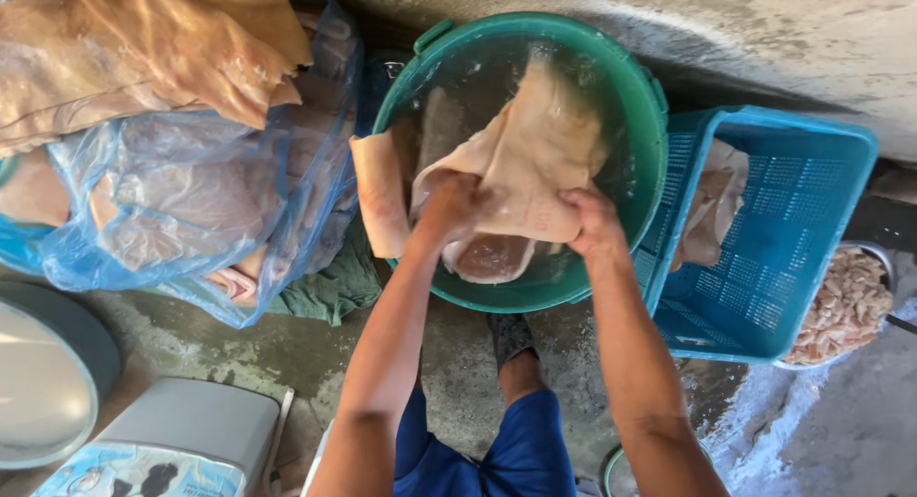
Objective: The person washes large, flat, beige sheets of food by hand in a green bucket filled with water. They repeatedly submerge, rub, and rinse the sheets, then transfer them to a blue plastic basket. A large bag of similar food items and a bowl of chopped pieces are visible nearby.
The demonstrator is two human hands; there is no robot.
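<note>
A large pale sheet of raw pork skin (535, 153) hangs over the water in a round green plastic tub (638, 105). My left hand (449, 209) grips its lower left edge and my right hand (594, 220) grips its lower right edge, both above the tub's near rim. More pale skin pieces (382, 191) lie in the tub, one draped over its left rim.
A blue plastic bag (191, 201) heaped with skin sheets sits at the left on a green cloth (330, 287). A tilted blue basket (774, 239) holding one piece stands right of the tub, with a metal bowl of small meat pieces (850, 306) beyond. A grey lidded container (181, 440) is at lower left.
</note>
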